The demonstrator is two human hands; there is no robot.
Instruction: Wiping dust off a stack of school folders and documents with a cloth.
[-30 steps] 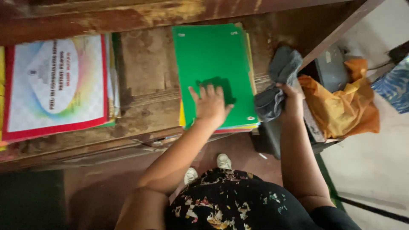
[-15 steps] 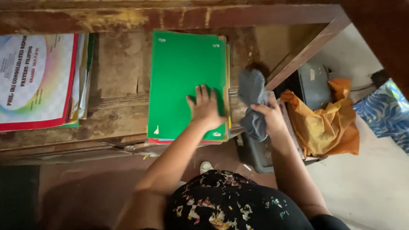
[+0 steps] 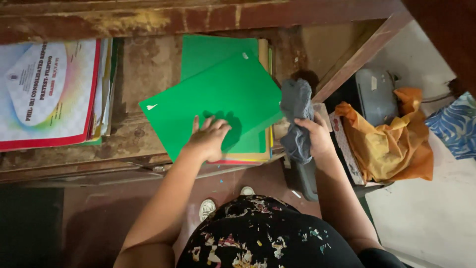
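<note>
My left hand (image 3: 207, 140) lies flat with spread fingers on a green folder (image 3: 218, 99), which sits skewed on top of a stack of folders (image 3: 248, 160) on a worn wooden shelf (image 3: 148, 69). A second green folder (image 3: 213, 47) shows beneath it, lying straight. My right hand (image 3: 316, 136) grips a bunched grey cloth (image 3: 296, 119) at the right end of the stack, beside the shelf's upright.
A pile of booklets with a white and red cover (image 3: 47, 94) lies at the shelf's left. An orange bag (image 3: 389, 144) and a grey case (image 3: 374, 94) sit on the floor at right, with blue fabric (image 3: 458, 124) beyond. My feet (image 3: 208, 208) stand under the shelf edge.
The top green folder has turned and slid left under my left hand, now lying askew on the stack. My right hand with the cloth stays by the stack's right end.
</note>
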